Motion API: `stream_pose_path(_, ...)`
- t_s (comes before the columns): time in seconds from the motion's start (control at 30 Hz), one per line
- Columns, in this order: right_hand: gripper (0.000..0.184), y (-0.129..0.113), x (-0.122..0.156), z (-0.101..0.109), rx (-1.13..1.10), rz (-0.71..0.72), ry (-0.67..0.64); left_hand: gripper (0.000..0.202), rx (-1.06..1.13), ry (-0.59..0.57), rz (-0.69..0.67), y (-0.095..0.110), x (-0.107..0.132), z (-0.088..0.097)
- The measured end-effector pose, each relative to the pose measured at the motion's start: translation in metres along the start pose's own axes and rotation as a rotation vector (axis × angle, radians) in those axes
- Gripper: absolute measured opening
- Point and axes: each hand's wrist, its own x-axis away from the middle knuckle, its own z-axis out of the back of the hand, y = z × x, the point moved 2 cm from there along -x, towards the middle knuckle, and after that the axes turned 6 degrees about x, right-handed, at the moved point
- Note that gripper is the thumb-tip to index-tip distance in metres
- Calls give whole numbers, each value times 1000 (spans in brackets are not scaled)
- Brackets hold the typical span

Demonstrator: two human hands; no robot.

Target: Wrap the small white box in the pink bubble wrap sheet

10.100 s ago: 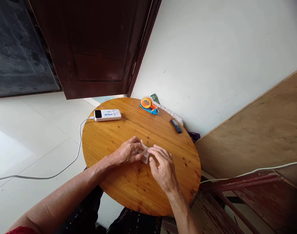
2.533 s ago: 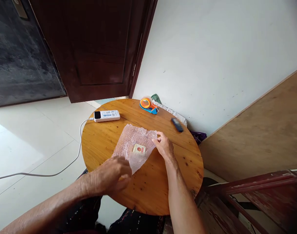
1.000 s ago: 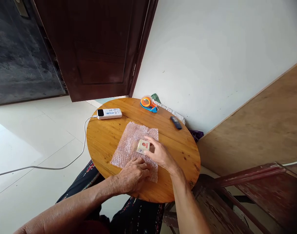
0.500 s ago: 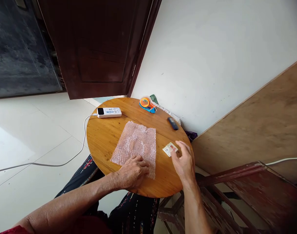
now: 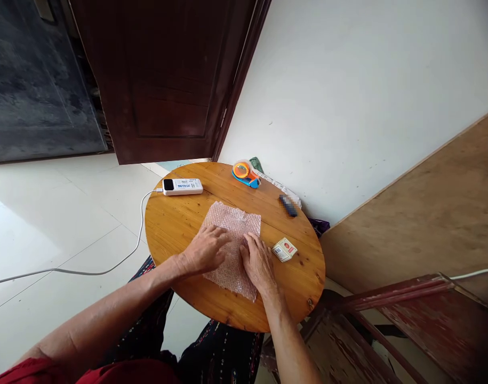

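Observation:
A sheet of pinkish clear bubble wrap (image 5: 232, 269) lies flat on the round wooden table (image 5: 175, 229). Over its left side rests my left hand (image 5: 209, 246), fingers loosely spread and holding nothing. My right hand (image 5: 258, 260) lies on the sheet's right edge with its fingers stretched out, also holding nothing. Just to the right of that hand sits a small box (image 5: 285, 249) with a red mark and a barcode, apart from the wrap.
At the table's back stands an orange and blue tape dispenser (image 5: 246, 173). A white device (image 5: 182, 186) with a cable (image 5: 137, 240) lies back left, and a dark blurred item (image 5: 288, 205) back right. A worn wooden chair (image 5: 412, 304) stands at the right.
My right hand has moved left from beside the small box onto the bubble wrap. My left hand has shifted up and left across the sheet, and its fingers have spread.

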Motion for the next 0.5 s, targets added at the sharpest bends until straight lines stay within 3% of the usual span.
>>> stream_pose_path(0.07, 37, -3, 2, 4, 24, -3, -1, 40, -96, -94, 56, -17, -10, 2)
stream_pose_path(0.2, 35, -8, 1, 11, 72, -23, -13, 48, -121, -188, -2, -37, -21, 5)
stream_pose_path(0.4, 34, -13, 1, 17, 131, -52, -44, 52, -111, -234, -50, -45, -23, 14)
stream_pose_path(0.5, 33, -15, 1, 19, 151, -59, -42, 51, -122, -193, -44, -40, -21, 14)
